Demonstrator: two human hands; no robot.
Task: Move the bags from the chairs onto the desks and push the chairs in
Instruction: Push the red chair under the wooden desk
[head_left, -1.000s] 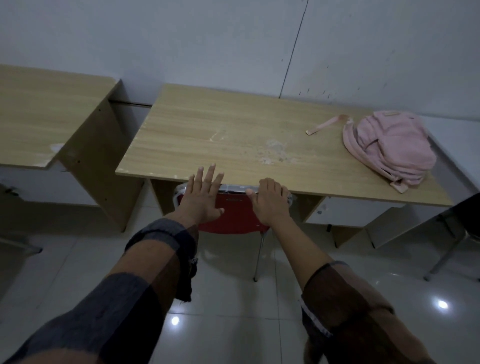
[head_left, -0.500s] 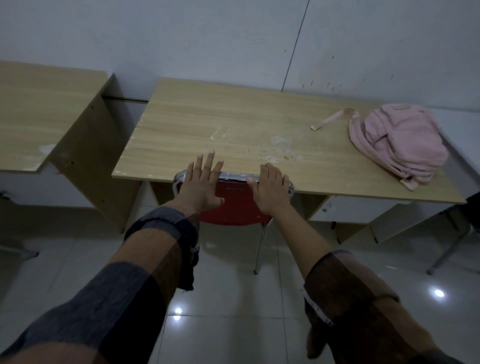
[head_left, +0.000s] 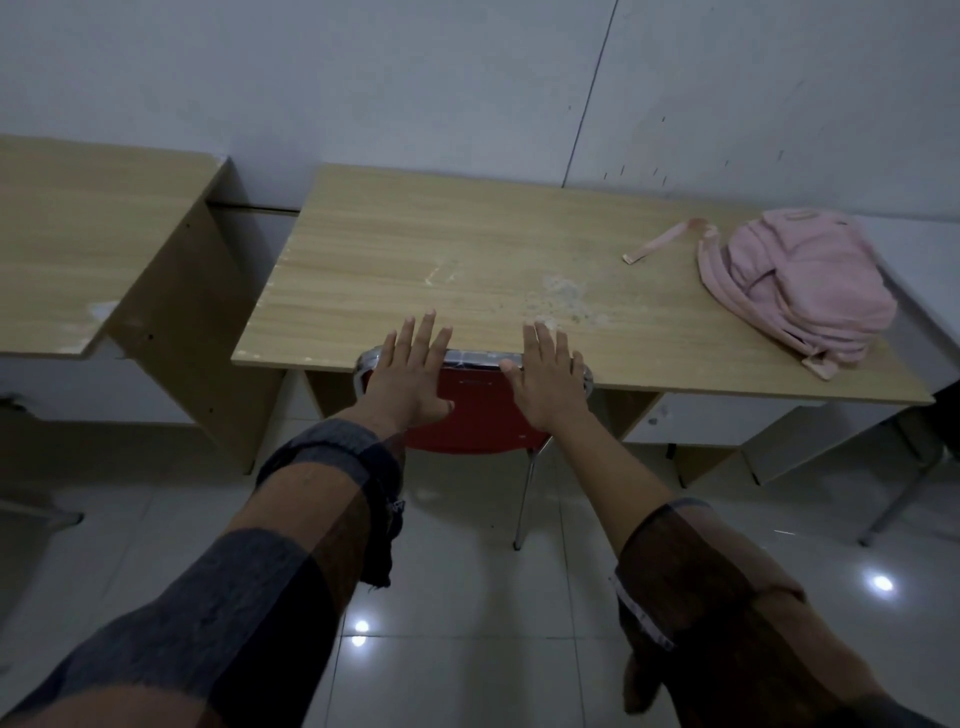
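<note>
A red chair (head_left: 475, 415) with a chrome frame stands tucked against the front edge of the middle wooden desk (head_left: 467, 260); only its backrest and one leg show. My left hand (head_left: 410, 379) lies flat on the left part of the backrest, fingers straight and spread. My right hand (head_left: 545, 382) lies flat on the right part, fingers straight over the top rail. A pink backpack (head_left: 795, 286) lies on the desk's right end, one strap stretched out to the left.
A second wooden desk (head_left: 78, 244) stands to the left with a gap between the two. Part of another chair (head_left: 914, 467) shows at the right edge. The floor is glossy white tile and a pale wall runs behind the desks.
Both hands have straightened against the backrest, the right one uncurling from it. The chair has slid a little farther under the desk and the view has shifted closer.
</note>
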